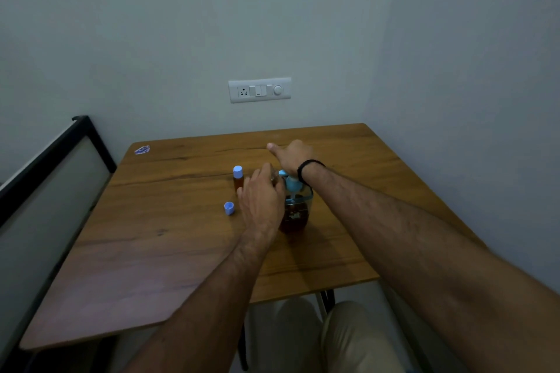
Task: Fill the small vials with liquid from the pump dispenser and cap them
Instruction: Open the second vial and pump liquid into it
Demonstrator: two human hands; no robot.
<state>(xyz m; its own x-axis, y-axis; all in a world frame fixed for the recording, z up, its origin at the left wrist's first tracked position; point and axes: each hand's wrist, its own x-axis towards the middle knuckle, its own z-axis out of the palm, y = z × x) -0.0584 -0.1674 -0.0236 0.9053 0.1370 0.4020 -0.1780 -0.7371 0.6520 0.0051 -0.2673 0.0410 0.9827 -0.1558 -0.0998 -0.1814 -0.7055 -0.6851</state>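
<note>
A clear pump dispenser with brown liquid and a light blue pump head stands mid-table. My right hand rests on top of the pump head with the thumb stretched left. My left hand holds a small clear vial up at the pump's spout; most of the vial is hidden by my fingers. A filled vial with a blue cap stands just left of my left hand. A loose blue cap lies on the table near my left wrist.
The wooden table sits in a wall corner, with a wall close on the right. A small blue sticker marks its far left corner. A dark-framed panel runs along the left side. A switch plate is on the wall.
</note>
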